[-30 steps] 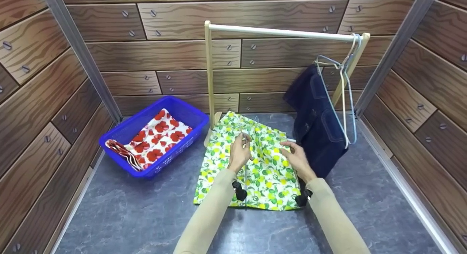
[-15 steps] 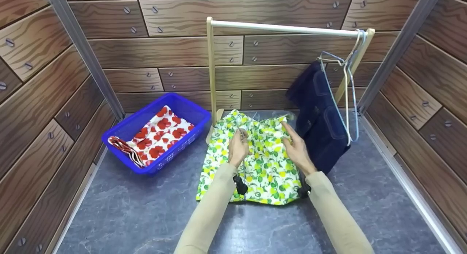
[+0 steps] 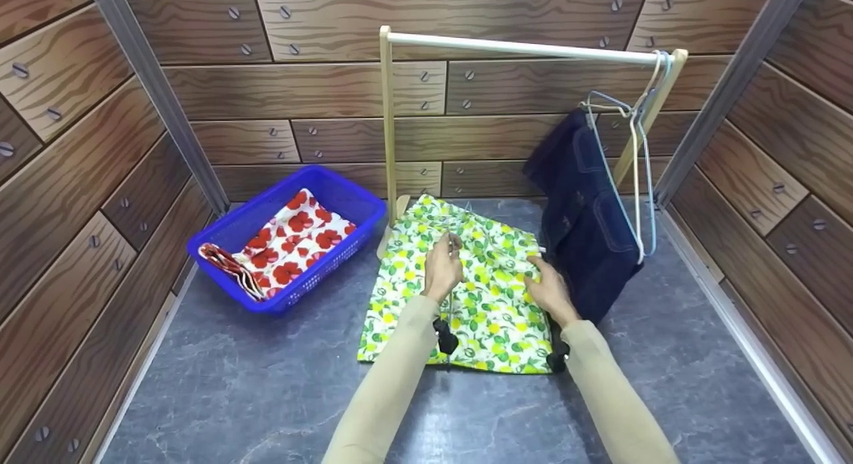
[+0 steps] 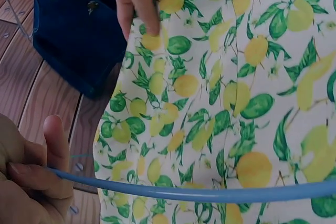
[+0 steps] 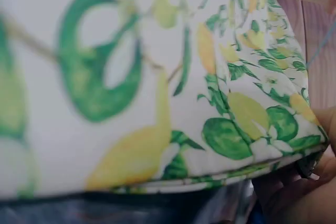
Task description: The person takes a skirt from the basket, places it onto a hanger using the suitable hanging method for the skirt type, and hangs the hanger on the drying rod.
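Observation:
A white garment with a lemon print (image 3: 493, 317) is spread on the floor, its exact kind unclear. My left hand (image 3: 443, 271) is above its middle, and in the left wrist view its fingers are curled round a blue hanger (image 4: 184, 194) that crosses over the cloth. At the garment's right edge is my right hand (image 3: 550, 291). The right wrist view shows that hand (image 5: 302, 198) gripping the edge, thumb above and fingers underneath. Some of the hanger is hidden in the head view.
A blue basket (image 3: 360, 247) with a red-flowered cloth (image 3: 300, 237) stands at left. Behind is a rack with a white rail (image 3: 520, 47). A dark denim garment (image 3: 586, 251) hangs at the rack's right end, close to my right hand, beside hangers (image 3: 636, 184).
The upper right part of the lemon garment was lifted and its corner has come back down. My right hand went up with straighter fingers, then lower to the edge. The left hand stayed near the middle.

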Motion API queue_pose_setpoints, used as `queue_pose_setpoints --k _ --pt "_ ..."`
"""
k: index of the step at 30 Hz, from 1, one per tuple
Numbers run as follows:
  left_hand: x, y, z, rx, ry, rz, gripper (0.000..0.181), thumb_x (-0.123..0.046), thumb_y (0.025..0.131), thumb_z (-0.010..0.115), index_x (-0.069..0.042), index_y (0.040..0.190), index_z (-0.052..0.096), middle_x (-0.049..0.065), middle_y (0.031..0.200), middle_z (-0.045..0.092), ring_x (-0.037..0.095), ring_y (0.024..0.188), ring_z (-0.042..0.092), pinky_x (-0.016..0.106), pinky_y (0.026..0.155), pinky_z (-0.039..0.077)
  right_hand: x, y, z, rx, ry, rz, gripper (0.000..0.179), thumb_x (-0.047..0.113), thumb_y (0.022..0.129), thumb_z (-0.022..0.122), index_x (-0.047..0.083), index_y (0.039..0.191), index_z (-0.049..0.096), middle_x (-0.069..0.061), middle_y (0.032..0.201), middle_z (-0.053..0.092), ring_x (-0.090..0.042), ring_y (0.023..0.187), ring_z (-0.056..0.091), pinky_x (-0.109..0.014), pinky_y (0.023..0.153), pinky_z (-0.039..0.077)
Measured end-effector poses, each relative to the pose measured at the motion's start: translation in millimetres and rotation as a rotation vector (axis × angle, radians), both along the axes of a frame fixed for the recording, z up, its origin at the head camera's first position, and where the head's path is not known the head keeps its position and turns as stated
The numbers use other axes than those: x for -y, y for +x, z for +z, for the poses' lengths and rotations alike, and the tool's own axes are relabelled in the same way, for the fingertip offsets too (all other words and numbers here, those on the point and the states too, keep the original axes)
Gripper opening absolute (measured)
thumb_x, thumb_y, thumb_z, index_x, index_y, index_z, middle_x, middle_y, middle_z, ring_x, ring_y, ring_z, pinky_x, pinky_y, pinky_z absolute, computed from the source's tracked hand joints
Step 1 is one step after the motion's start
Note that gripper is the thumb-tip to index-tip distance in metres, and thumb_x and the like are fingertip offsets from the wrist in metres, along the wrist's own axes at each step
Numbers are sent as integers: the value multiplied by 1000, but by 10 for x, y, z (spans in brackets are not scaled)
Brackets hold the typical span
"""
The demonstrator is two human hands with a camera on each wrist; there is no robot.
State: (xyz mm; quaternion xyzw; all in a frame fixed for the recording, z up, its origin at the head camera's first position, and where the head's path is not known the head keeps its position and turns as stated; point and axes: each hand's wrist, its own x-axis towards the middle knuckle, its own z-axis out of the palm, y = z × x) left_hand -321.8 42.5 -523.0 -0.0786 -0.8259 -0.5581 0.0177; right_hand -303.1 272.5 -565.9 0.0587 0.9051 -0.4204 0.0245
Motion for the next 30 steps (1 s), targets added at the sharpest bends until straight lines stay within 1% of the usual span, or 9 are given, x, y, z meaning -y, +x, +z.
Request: queue_pose_setpoints --k 4,7,10,15,19,23,25,27,30 --pt "-7 -15 51 43 41 -16 21 -8 105 40 -13 115 58 14 131 60 15 48 58 28 50 55 -14 0 -14 -26 26 43 60 11 102 44 14 158 19 -17 164 13 -36 151 12 -57 119 21" --pt "-6 -49 113 88 87 -7 25 -12 105 41 -11 126 56 14 130 62 20 51 62 30 51 56 -24 -4 -1 -56 30 65 62 11 103 42 18 158 14 -16 165 6 -35 152 5 -57 119 18" --pt "-3 -94 192 108 114 -7 36 -13 105 42 -9 140 47 15 129 64 25 55 66 30 51 56 -38 -13 -6 -73 32 70 62 13 104 42 18 159 13 -17 165 5 -35 152 4 -58 119 17" --pt "36 -128 320 153 157 -84 49 -10 105 42 -7 152 32 15 130 63 18 48 61 25 45 50 -46 -31 -28 -94 28 67 63 13 104 43 16 159 12 -19 164 4 -37 151 5 -58 119 17" --pt "60 -134 437 211 213 -130 52 -9 105 41 -6 154 27 15 129 64 14 47 59 24 42 44 -40 -45 -33 -73 -1 76 65 13 103 45 15 159 10 -18 165 1 -37 152 2 -59 119 17" --pt "63 -144 582 223 257 -128 53 -9 104 43 -4 154 25 15 124 66 17 51 60 25 44 47 -38 -72 -51 -20 -39 72 69 15 103 47 8 158 7 -19 164 -3 -38 151 -1 -58 120 15" --pt "69 -144 657 218 269 -127 54 -9 104 43 -3 154 25 16 122 66 18 52 60 26 45 49 -34 -84 -67 -4 -54 62 70 16 102 48 4 157 6 -20 164 -2 -39 151 2 -57 119 17" --pt "83 -143 725 211 278 -134 55 -9 104 44 -3 154 24 17 121 66 17 52 60 27 46 50 -15 -89 -86 15 -84 56 70 16 102 49 5 158 8 -20 164 -1 -40 150 8 -56 118 23" --pt "100 -143 810 212 303 -146 54 -7 104 44 -3 154 25 18 122 66 17 51 59 27 47 50 31 -84 -110 31 -124 85 67 14 102 49 7 158 12 -22 163 5 -43 146 21 -57 113 32"
